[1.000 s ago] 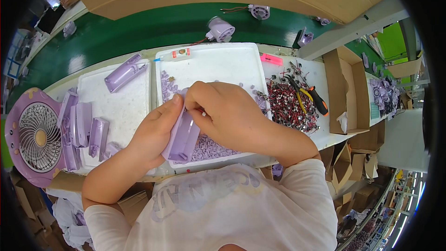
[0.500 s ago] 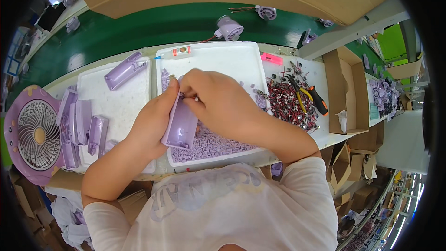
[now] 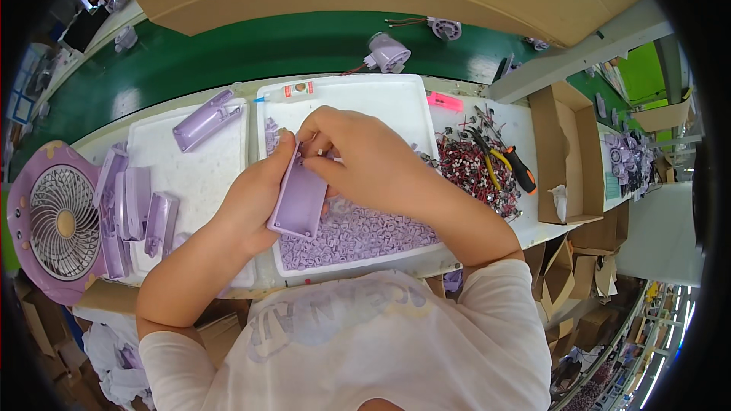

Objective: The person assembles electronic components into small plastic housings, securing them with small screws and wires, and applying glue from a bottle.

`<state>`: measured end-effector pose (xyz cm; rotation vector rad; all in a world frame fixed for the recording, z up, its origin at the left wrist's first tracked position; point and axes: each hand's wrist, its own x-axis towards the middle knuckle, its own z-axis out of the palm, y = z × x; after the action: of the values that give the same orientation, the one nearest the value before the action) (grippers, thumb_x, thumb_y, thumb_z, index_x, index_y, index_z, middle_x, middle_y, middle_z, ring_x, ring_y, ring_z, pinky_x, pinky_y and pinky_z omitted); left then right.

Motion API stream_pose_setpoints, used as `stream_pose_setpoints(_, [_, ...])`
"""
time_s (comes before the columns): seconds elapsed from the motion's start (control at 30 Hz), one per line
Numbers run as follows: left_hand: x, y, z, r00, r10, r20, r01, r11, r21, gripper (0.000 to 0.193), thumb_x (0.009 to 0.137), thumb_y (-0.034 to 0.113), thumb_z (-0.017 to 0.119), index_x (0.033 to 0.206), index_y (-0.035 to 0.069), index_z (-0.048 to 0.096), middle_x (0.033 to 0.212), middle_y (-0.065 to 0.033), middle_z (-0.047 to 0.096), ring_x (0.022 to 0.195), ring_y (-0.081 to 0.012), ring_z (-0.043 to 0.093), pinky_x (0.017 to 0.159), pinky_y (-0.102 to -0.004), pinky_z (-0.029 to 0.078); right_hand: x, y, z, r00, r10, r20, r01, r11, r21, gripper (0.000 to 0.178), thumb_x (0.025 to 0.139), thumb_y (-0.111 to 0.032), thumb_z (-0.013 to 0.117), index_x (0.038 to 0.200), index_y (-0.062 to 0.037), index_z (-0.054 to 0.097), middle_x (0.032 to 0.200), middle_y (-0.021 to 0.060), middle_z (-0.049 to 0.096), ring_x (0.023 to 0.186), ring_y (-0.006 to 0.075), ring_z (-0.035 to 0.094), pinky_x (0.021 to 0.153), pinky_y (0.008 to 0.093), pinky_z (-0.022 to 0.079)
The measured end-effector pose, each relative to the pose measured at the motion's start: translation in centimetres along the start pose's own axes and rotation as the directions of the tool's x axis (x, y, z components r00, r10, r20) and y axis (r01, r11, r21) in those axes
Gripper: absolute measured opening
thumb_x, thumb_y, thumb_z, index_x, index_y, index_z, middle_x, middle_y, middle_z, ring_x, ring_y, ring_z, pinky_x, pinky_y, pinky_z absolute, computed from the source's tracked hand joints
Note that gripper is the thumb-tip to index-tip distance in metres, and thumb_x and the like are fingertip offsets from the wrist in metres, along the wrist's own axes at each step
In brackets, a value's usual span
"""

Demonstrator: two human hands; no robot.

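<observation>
My left hand [image 3: 255, 190] is wrapped round a light purple plastic housing [image 3: 299, 202], an open box-like shell tilted over the white tray. Its thumb lies along the upper left rim. At the shell's far end, my right hand [image 3: 354, 156] has its fingers closed together near the inside edge. Whatever those fingertips pinch, if anything, is hidden. Beneath both hands, the white foam tray [image 3: 358, 91] holds many small purple plastic pieces [image 3: 365, 236].
Left, another white tray [image 3: 217, 171] bears purple shells [image 3: 199, 122] beside a purple fan [image 3: 65, 221]. Right lie small wired parts [image 3: 464, 164], pliers [image 3: 495, 161], an orange-black screwdriver [image 3: 521, 171] and a cardboard box [image 3: 569, 156]. A glue bottle [image 3: 293, 91] lies behind; motor housings [image 3: 388, 53] sit on the green belt [image 3: 251, 53].
The housing's near end has risen slightly and turned in my left hand. My right fingers have shifted a little at its far end. Parts on the green belt have drifted slightly right.
</observation>
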<state>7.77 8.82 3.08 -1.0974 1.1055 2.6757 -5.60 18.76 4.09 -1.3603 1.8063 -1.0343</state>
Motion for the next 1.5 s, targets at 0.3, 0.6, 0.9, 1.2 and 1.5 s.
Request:
stream_pose_setpoints(0.3, [0.3, -0.2, -0.6, 0.997, -0.033, 0.069, 0.044, 0.985, -0.166, 0.044, 0.097, 0.045, 0.034, 0.112, 0.005, 0.047, 0.099, -0.0138, 0.060, 0.084, -0.0227, 0.063, 0.065, -0.0338, 0.053, -1.5, 0.0, -1.9, 0.983, -0.140, -0.121, 0.127, 0.986, -0.108, 0.025, 0.077, -0.008, 0.065, 0.099, -0.0002, 0.057, 0.087, 0.0086, 0.062, 0.068, 0.0177, 0.050, 0.064, 0.0297, 0.044])
stream_pose_setpoints(0.6, [0.1, -0.4, -0.9, 0.998, -0.019, 0.060, 0.028, 0.989, -0.147, 0.043, 0.098, 0.043, 0.035, 0.115, 0.007, 0.048, 0.102, -0.0106, 0.060, 0.086, -0.0216, 0.062, 0.071, -0.0339, 0.053, -2.1, 0.6, -0.2, 0.855, -0.490, -0.167, 0.431, 0.853, -0.296, 0.019, 0.073, -0.010, 0.071, 0.086, -0.0049, 0.058, 0.079, 0.0090, 0.055, 0.072, 0.0270, 0.056, 0.061, 0.0351, 0.044])
stream_pose_setpoints(0.9, [1.1, -1.7, -0.8, 0.998, 0.046, 0.049, -0.034, 0.972, -0.232, 0.045, 0.097, 0.044, 0.037, 0.121, 0.007, 0.047, 0.116, -0.0178, 0.055, 0.105, -0.0256, 0.055, 0.091, -0.0387, 0.045, -3.1, -1.0, 2.2, 0.841, -0.522, 0.144, 0.538, 0.777, -0.326, 0.017, 0.073, -0.013, 0.069, 0.087, -0.0072, 0.059, 0.083, 0.0069, 0.055, 0.070, 0.0266, 0.056, 0.060, 0.0368, 0.045])
stream_pose_setpoints(1.2, [-5.3, 4.3, -7.7, 0.798, 0.592, 0.108, -0.436, 0.444, 0.783, 0.040, 0.094, 0.018, 0.051, 0.130, 0.001, 0.046, 0.116, -0.0090, 0.059, 0.097, -0.0149, 0.058, 0.083, -0.0276, 0.046, 4.8, 2.6, -3.2, 0.917, -0.386, -0.100, 0.295, 0.825, -0.482, 0.010, 0.081, -0.012, 0.059, 0.083, -0.0019, 0.058, 0.081, 0.0141, 0.058, 0.078, 0.0325, 0.058, 0.069, 0.0390, 0.047])
stream_pose_setpoints(1.5, [-14.0, 1.7, -9.7, 0.881, 0.456, -0.126, 0.269, -0.265, 0.926, 0.043, 0.083, 0.022, 0.065, 0.119, 0.003, 0.051, 0.075, -0.0167, 0.062, 0.067, -0.0302, 0.061, 0.059, -0.0369, 0.045, 9.5, 10.1, -6.2, 0.965, -0.219, -0.141, 0.037, 0.649, -0.760, 0.015, 0.086, -0.017, 0.054, 0.087, -0.0026, 0.058, 0.092, 0.0144, 0.058, 0.083, 0.0344, 0.059, 0.070, 0.0433, 0.048])
